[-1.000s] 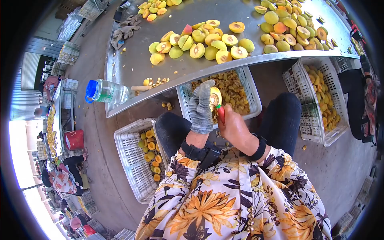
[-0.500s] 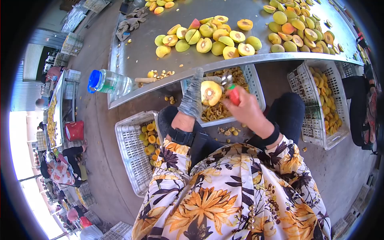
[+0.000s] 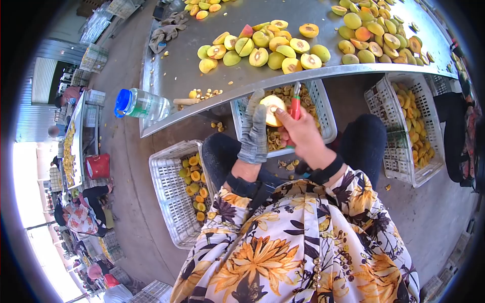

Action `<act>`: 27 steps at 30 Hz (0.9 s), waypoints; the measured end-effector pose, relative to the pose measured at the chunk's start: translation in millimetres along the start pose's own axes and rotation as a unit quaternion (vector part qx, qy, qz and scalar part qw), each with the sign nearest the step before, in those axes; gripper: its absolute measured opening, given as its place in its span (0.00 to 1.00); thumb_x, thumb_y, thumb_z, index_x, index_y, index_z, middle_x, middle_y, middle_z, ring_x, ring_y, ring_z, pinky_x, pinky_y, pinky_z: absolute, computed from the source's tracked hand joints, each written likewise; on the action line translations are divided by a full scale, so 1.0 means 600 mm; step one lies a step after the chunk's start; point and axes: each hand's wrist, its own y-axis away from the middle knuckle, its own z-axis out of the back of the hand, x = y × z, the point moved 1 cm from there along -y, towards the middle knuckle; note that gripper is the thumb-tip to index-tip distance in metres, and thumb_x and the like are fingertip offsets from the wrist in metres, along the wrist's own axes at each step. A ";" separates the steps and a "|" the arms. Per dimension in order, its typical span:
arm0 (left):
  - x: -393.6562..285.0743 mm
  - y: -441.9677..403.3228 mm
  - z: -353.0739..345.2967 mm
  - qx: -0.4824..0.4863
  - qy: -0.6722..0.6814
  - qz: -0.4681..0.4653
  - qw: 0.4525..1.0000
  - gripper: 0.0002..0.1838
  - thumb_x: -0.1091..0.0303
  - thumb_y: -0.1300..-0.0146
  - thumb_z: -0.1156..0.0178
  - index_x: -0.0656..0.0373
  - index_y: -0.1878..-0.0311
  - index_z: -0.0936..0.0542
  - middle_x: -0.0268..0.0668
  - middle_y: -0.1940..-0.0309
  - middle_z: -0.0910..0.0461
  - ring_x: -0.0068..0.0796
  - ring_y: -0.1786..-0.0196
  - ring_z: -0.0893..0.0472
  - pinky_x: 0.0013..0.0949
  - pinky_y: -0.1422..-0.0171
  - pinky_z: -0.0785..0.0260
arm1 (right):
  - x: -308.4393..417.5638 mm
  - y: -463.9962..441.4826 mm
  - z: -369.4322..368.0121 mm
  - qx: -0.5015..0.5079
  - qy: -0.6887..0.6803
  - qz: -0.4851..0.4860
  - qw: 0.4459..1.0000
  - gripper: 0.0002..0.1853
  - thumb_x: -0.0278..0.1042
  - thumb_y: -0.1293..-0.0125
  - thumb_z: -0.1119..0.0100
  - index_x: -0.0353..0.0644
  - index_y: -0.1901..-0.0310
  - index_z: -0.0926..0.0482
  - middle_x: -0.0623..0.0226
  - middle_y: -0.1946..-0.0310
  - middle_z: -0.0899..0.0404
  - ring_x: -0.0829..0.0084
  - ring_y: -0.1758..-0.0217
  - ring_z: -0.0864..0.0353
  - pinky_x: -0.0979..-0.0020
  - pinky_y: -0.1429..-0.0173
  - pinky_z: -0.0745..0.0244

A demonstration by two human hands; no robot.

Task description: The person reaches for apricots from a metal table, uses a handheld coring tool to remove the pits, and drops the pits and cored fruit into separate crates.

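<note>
My left hand (image 3: 254, 132), in a grey knit glove, holds a halved yellow peach (image 3: 271, 104) with its cut face showing. My bare right hand (image 3: 308, 135) is wrapped round a red-handled tool (image 3: 295, 108), whose metal end points away from me. The right thumb presses on the peach's cut face. Both hands are over a white crate (image 3: 328, 113) of brown and yellow scraps, just below the table's front edge.
Peach halves (image 3: 258, 56) lie in piles on the metal table (image 3: 192, 76). A blue-capped bottle (image 3: 144, 104) and a grey glove (image 3: 166, 35) sit at its left. Crates of fruit stand at left (image 3: 174, 202) and right (image 3: 384, 121); people work far left.
My right hand has moved in against the peach, thumb now on its cut face. The tool's metal end has swung away from the fruit. My left fingers have curled round the peach.
</note>
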 end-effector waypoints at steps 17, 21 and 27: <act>0.024 -0.017 0.027 -0.082 0.188 0.166 0.964 0.29 0.42 0.40 0.53 0.65 0.65 0.24 0.43 0.71 0.22 0.36 0.67 0.22 0.35 0.61 0.26 | -0.044 0.037 0.020 0.059 0.454 0.206 0.865 0.08 0.27 0.45 0.49 0.34 0.66 0.34 0.43 0.80 0.28 0.44 0.72 0.26 0.54 0.68 0.33; 0.027 -0.017 0.023 -0.069 0.174 0.166 0.968 0.30 0.41 0.40 0.53 0.65 0.64 0.23 0.43 0.71 0.22 0.36 0.69 0.22 0.35 0.63 0.26 | -0.047 0.044 0.025 0.068 0.474 0.196 0.856 0.10 0.24 0.47 0.49 0.32 0.64 0.36 0.41 0.79 0.28 0.43 0.72 0.26 0.54 0.69 0.32; -0.021 -0.025 0.021 0.086 0.170 0.343 0.920 0.37 0.35 0.47 0.48 0.72 0.70 0.23 0.43 0.81 0.23 0.34 0.80 0.22 0.29 0.73 0.26 | -0.062 0.049 0.034 0.122 0.505 0.161 0.839 0.12 0.24 0.49 0.48 0.32 0.63 0.36 0.41 0.79 0.28 0.43 0.72 0.26 0.55 0.69 0.32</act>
